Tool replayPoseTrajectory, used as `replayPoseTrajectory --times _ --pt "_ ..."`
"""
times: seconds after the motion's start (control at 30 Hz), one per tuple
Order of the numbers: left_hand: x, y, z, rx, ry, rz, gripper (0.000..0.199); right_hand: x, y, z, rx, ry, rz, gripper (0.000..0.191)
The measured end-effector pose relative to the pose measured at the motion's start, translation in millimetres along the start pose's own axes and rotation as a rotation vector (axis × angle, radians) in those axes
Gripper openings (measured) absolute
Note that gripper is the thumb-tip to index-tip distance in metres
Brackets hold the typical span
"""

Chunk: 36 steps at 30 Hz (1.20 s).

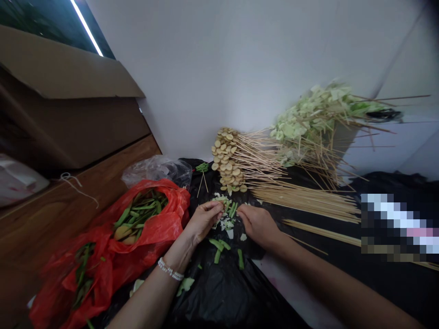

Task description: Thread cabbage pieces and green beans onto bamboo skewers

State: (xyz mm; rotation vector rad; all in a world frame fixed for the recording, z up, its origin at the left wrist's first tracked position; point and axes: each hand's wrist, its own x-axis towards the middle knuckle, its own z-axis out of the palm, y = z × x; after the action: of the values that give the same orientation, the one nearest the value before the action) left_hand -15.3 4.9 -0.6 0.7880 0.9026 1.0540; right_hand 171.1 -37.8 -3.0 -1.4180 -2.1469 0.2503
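My left hand (206, 218), a beaded bracelet at its wrist, has its fingers pinched together at the left side of a small group of green bean pieces (232, 209). My right hand (255, 224) is closed in a loose fist just right of those pieces. What either hand holds is too small to make out. White and pale green scraps (227, 225) lie between and below the hands. More cut bean pieces (217, 250) rest on the black plastic (219, 292) nearer to me. Beyond the hands are skewers with round slices (227, 157).
Red bags (161, 235) of green beans stand at the left, beside clear plastic (157, 169). Bare skewers (308, 201) lie at the right, with skewered cabbage (308, 114) behind. Two bean skewers (202, 168) lie beyond my left hand. A cardboard box (75, 123) is at the far left.
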Motion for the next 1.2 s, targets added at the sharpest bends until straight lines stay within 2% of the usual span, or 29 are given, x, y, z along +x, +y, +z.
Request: replayPoseTrajectory --times 0.2,0.33,0.4,0.57,0.63,0.7,0.87,1.03,1.2 --pt "2.2 -4.7 0.1 0.150 0.023 0.106 0.031 1.1 2.0 -0.5 0.045 -0.012 0.028 0.022" --pt "-2.5 -3.0 2.2 0.328 -0.006 0.174 0.031 4.2 8.7 -5.8 0.078 0.086 0.043 0.022" --pt "-8.1 0.7 3.2 0.454 -0.139 0.186 0.029 6.1 13.5 -9.6 0.109 0.152 0.067 0.022" --pt "-22.8 9.7 6.9 0.811 -0.713 0.158 0.017 8.3 20.8 -13.3 0.156 0.208 0.093 0.023" --pt "-25.2 10.2 9.4 0.923 -0.838 0.212 0.015 8.2 20.7 -12.6 0.155 0.203 0.086 0.023" --pt "-25.5 8.7 11.8 1.021 -0.907 0.276 0.016 8.1 20.0 -12.1 0.146 0.207 0.079 0.022" --pt "-25.3 1.2 15.5 1.168 -1.014 0.366 0.018 7.8 18.5 -12.3 0.147 0.200 0.077 0.023" --pt "-27.3 -2.6 16.7 1.174 -1.002 0.390 0.012 7.7 18.3 -11.1 0.153 0.194 0.081 0.023" --pt "-28.5 -1.9 17.1 1.192 -0.995 0.416 0.019 7.6 19.6 -9.0 0.140 0.197 0.078 0.022"
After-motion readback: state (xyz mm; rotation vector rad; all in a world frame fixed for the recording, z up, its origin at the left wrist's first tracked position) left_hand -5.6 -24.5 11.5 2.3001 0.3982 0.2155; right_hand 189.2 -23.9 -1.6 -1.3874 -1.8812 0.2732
